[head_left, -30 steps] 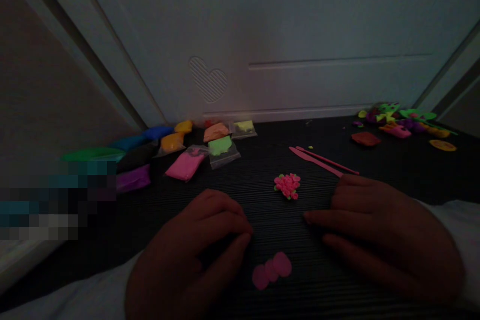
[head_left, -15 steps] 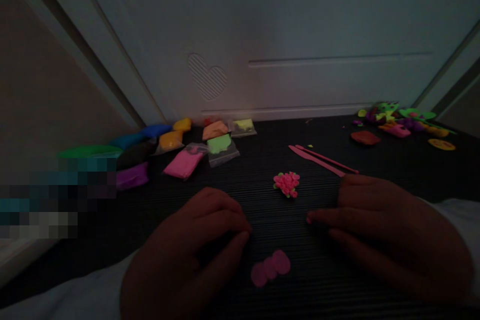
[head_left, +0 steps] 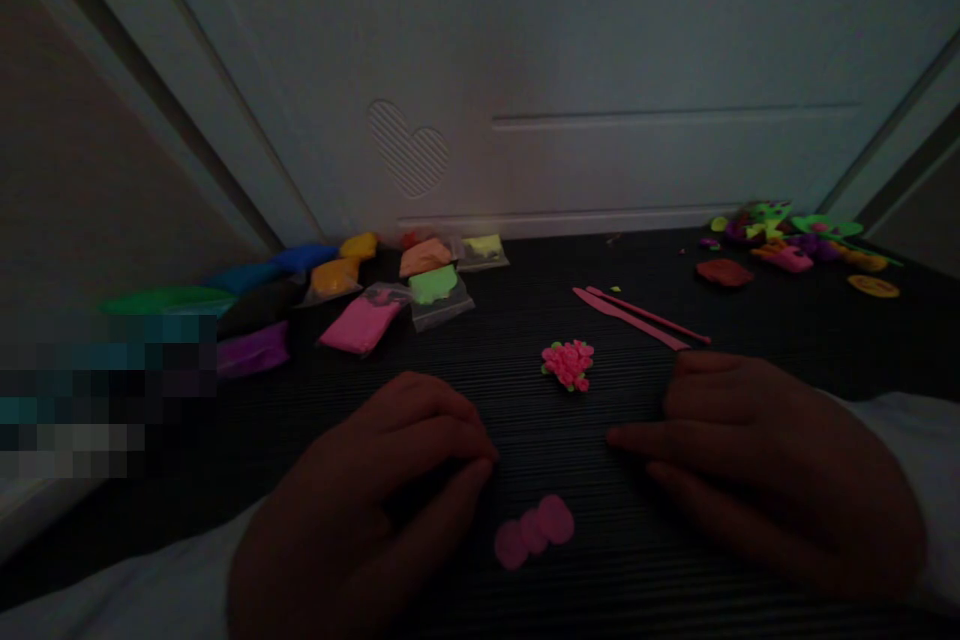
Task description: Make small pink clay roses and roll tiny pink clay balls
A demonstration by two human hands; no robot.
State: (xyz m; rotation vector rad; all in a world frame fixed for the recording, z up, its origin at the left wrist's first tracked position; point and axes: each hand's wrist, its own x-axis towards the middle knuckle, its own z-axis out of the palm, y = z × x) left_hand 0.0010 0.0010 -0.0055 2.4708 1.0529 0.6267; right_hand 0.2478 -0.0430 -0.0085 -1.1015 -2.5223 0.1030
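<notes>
My left hand [head_left: 367,510] rests on the dark table, its fingers curled and the thumb tip against the index finger. Nothing shows between those tips. Just right of it lie three thin, overlapping pink clay discs [head_left: 534,530] in a slanting row. My right hand [head_left: 780,470] has its index finger stretched out to the left, the tip pressed on the table, with the thumb apart below. Whatever is under that fingertip is hidden. Between and beyond the hands sits a small cluster of pink clay flowers [head_left: 568,363] with green bits at its edge.
A pink plastic knife [head_left: 630,317] and a thin pink stick [head_left: 652,313] lie beyond my right hand. Several bags of coloured clay, such as a pink one [head_left: 364,320], line the back left. Colourful clay pieces [head_left: 784,240] and a reddish piece [head_left: 724,272] are at the back right.
The whole view has shifted slightly. A tiny pink bit at my right index fingertip no longer shows. Both hands otherwise keep their places.
</notes>
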